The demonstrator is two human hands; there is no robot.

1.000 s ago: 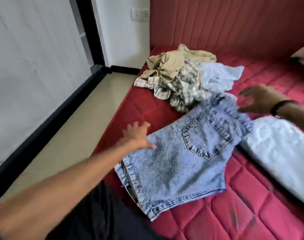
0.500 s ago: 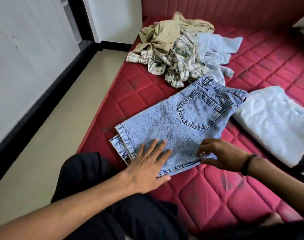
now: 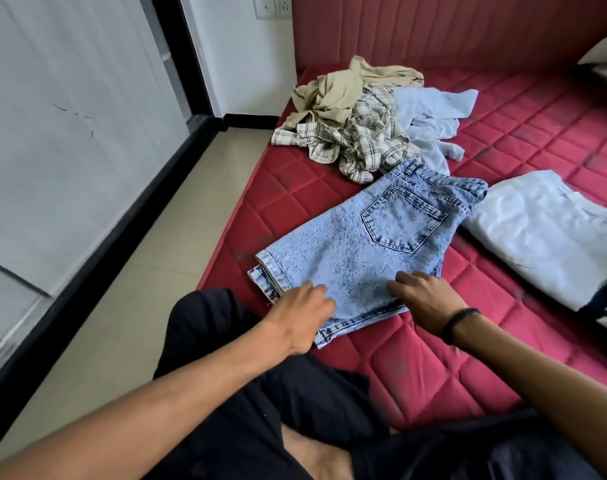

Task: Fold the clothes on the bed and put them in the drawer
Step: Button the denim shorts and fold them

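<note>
Both hands are laid on the near edge of the folded denim shorts [image 3: 364, 247]: left hand [image 3: 302, 315] and right hand [image 3: 423, 299], fingers curled loosely onto the cloth; whether it is pinched cannot be told.

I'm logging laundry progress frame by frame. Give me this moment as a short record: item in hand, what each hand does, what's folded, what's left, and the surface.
item in work: denim shorts, folded, back pocket up
left hand: left hand grips the shorts' near edge, fingers curled
right hand: right hand rests on the shorts' near edge, fingers curled onto the denim
already folded: pale folded garment, right of the shorts
unfolded pile: beige garment, plaid shirt, light blue garment, heaped behind the shorts
surface: red quilted mattress
drawer: not in view
</note>
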